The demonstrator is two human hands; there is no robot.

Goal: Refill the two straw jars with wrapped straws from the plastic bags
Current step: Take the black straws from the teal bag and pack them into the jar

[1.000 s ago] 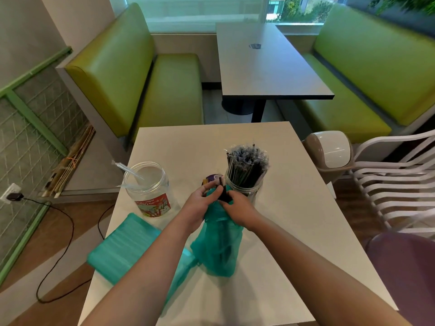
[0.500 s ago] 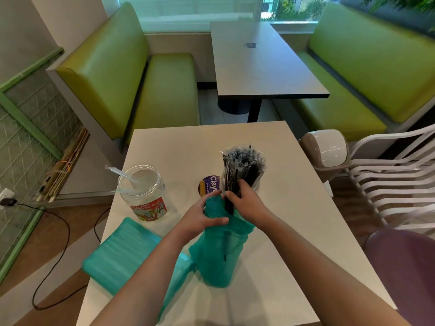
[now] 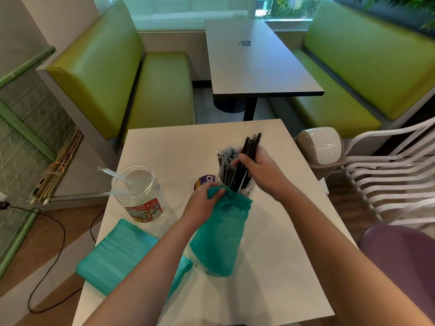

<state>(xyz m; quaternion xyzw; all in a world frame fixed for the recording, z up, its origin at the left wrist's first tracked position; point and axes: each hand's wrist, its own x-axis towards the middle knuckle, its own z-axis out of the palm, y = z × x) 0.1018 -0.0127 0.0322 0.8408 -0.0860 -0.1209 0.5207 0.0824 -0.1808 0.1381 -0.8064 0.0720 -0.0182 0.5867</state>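
My right hand [image 3: 260, 171] grips a bunch of black wrapped straws [image 3: 249, 149], lifted partly out of the teal plastic bag [image 3: 219, 238]. The bag stands on the white table [image 3: 270, 267], and my left hand [image 3: 202, 201] pinches its mouth. Right behind the bag stands a clear jar [image 3: 244, 188] packed with black wrapped straws [image 3: 226, 158]. At the left a second clear jar [image 3: 138, 196] with a red label holds just a couple of clear-wrapped straws [image 3: 115, 175]. Another teal bag [image 3: 117, 255] lies flat at the table's front left.
A purple jar lid [image 3: 206, 181] lies between the two jars. A small swing-lid bin [image 3: 322, 147] and a white plastic chair [image 3: 388, 175] stand to the right. A dark table [image 3: 256, 64] and green benches [image 3: 117, 74] lie beyond. A black cable [image 3: 54, 267] runs over the floor at left.
My right hand went into the teal bag's mouth, took hold of a bunch of black straws and drew it up and rightward. My left hand kept its pinch on the bag.
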